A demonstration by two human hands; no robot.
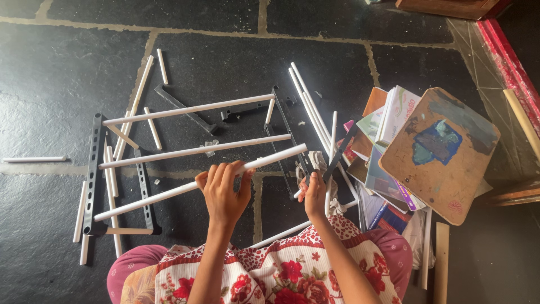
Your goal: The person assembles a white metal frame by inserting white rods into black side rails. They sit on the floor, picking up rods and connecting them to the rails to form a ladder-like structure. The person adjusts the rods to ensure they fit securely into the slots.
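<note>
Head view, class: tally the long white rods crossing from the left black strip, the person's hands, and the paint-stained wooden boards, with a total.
Long white rods: 3
Left hand, right hand: 2
Paint-stained wooden boards: 1
Total: 6

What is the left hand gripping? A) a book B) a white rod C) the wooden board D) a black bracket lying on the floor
B: the left hand is wrapped around a white rod that runs from the black side rail toward the right hand.
</note>
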